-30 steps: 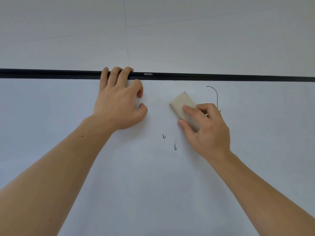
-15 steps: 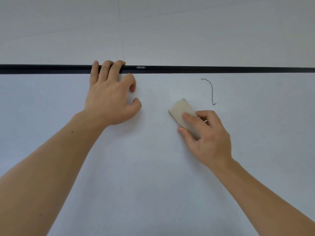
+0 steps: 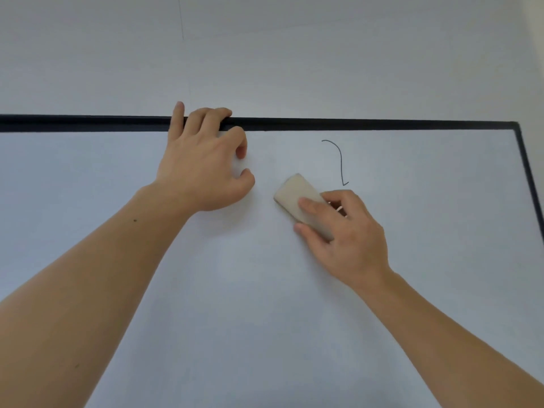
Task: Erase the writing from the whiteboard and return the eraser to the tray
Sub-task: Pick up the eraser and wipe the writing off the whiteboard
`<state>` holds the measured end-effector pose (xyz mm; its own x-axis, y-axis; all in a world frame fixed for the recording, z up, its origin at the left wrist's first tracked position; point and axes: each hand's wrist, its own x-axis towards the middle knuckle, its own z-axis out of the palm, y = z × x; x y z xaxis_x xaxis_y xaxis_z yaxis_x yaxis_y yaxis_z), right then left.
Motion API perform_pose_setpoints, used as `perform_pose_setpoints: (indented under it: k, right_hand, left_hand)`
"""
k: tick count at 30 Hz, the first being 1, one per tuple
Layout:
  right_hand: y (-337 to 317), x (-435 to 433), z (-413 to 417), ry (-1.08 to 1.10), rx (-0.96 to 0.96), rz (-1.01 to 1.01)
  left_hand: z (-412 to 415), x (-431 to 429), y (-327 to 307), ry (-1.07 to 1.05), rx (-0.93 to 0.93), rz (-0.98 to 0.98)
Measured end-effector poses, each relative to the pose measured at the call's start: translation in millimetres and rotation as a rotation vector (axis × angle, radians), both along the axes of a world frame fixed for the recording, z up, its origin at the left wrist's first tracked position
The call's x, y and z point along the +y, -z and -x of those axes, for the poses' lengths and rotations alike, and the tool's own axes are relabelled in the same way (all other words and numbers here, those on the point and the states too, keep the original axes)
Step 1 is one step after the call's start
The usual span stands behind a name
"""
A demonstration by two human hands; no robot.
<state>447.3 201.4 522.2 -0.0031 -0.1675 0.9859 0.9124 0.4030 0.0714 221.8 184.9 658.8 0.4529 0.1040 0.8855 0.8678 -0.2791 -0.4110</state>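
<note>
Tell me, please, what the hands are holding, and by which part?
The right hand pinches the eraser by its lower end; the left hand hooks the whiteboard's top frame.

No readable text; lone curved pen stroke [image 3: 337,161] on whiteboard [image 3: 206,290]

From my seat, the whiteboard [image 3: 206,304] lies bare and open below and between both forearms. The left hand [image 3: 203,163] hooks over the black top frame [image 3: 353,124], blocking a sweep leftward along the top. My right hand [image 3: 344,231], closed on the eraser [image 3: 294,192], has free board up to the curved pen stroke [image 3: 340,160]; beyond it the right frame edge [image 3: 530,184] closes the way.
</note>
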Motion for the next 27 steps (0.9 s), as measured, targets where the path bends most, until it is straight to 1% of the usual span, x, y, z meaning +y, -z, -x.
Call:
perform_pose_setpoints:
  k: [3, 5, 6, 10, 12, 14, 18, 19, 21, 23, 26, 27]
  right_hand:
    - [0.2, 2.7, -13.8, -0.012, 0.187, 0.044]
    - [8.4, 4.5, -9.6, -0.014, 0.217, 0.04]
    - [13.9, 5.1, -4.9, -0.016, 0.184, 0.03]
    - [33.4, 3.8, 1.4, -0.002, -0.074, -0.008]
    - [34.3, 3.8, -9.7, 0.024, -0.095, -0.014]
    - [31.9, 6.1, -27.6, 0.037, 0.0, -0.001]
    - [26.8, 9.6, -62.8, 0.027, 0.322, 0.082]
    - [26.0, 10.1, -66.5, 0.021, 0.371, 0.099]
    - [26.0, 10.1, -64.2, 0.019, 0.404, 0.099]
    - [29.7, 8.4, -51.4, 0.02, 0.343, 0.073]
    - [44.7, 6.4, -33.8, -0.003, 0.113, 0.062]
    - [48.7, 6.1, -33.5, -0.007, 0.063, 0.064]
  left_hand:
    - [-4.3, 3.9, 2.1, -0.011, -0.009, -0.019]
    - [-6.1, 7.0, 3.8, -0.015, -0.02, -0.036]
    - [-7.5, 8.1, 4.2, -0.012, -0.03, -0.045]
    - [-15.2, 10.9, 5.1, 0.017, -0.088, -0.062]
    - [-16.7, 12.5, 5.9, 0.028, -0.102, -0.066]
    - [-16.4, 13.5, 6.8, 0.035, -0.105, -0.066]
    - [-17.5, 12.7, 7.5, 0.031, -0.114, -0.059]
    - [-18.2, 12.6, 7.5, 0.03, -0.116, -0.058]
    - [-19.6, 12.5, 7.7, 0.026, -0.123, -0.057]
    - [-21.1, 12.8, 8.1, 0.023, -0.133, -0.056]
    - [-25.1, 13.0, 8.0, 0.018, -0.148, -0.06]
    - [-25.9, 12.8, 8.2, 0.018, -0.152, -0.06]
